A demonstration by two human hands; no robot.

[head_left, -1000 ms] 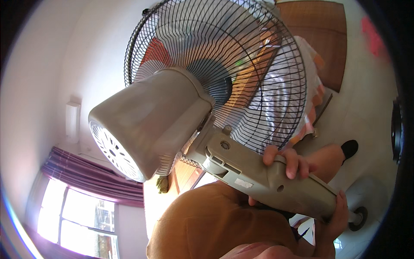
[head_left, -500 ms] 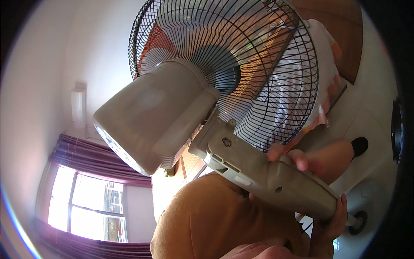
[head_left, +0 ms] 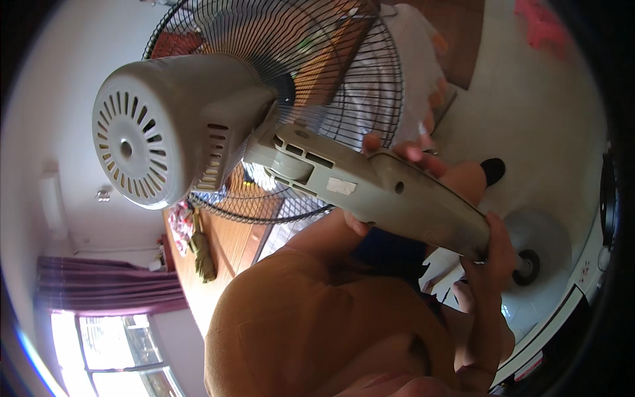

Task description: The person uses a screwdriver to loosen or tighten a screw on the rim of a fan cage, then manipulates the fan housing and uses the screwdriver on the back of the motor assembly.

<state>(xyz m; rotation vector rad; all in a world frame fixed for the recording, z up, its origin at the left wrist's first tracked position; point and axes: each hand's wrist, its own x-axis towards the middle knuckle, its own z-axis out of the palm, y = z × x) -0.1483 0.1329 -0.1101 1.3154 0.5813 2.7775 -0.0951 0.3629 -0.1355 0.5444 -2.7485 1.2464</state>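
A pedestal fan with a beige body and a black wire cage leans across the view. Its slotted motor housing points to the left. My left hand is wrapped around the middle of the body; fingers show along its far edge, and the palm is hidden behind it. Lower down, my right hand grips the narrow end of the body, just above the pole. The round base stands on the pale floor.
A wooden table holds a folded green umbrella-like thing and cloth. A white patterned cloth hangs beyond the cage. Purple curtains frame a bright window. A pink stool-like thing stands at the upper right.
The fan has shifted left in view, and its housing has turned so the rear slots show. Both hands keep their hold. My view has also shifted, showing more floor at right.
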